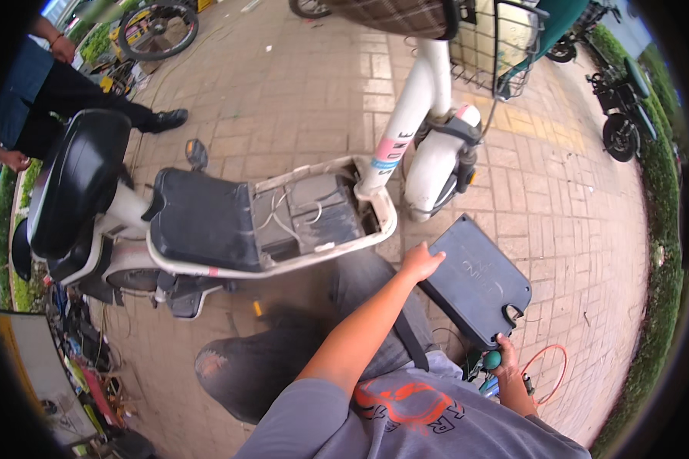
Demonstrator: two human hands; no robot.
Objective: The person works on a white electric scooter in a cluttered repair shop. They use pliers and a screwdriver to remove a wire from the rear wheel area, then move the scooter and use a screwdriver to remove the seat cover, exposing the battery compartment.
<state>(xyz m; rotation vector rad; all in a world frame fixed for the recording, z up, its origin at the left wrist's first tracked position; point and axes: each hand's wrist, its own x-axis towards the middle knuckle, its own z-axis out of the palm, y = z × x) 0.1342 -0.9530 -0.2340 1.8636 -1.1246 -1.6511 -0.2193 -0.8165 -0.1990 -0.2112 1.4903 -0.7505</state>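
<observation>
A dark grey plastic cover panel point(478, 279), with rounded corners, raised lettering and a notch near one corner, is held tilted at my right side. The fingers of my left hand point(422, 264) are closed over its left edge. My right hand point(505, 358) grips its lower corner, next to a round green knob point(491, 359) whose lower part is hidden. To the left stands a white electric scooter point(394, 115). Its footboard compartment point(306, 210) is uncovered, showing dark blocks with a loose white cable point(279, 214) on top. A black pad point(203, 218) covers the rear part of the footboard.
A person point(69, 92) stands at the far left beside the scooter's black seat point(84, 183). Tools and parts point(92, 344) lie at the lower left. An orange hose point(555, 367) curls by my right arm. A yellow-handled item point(257, 308) lies on the brick paving point(574, 229).
</observation>
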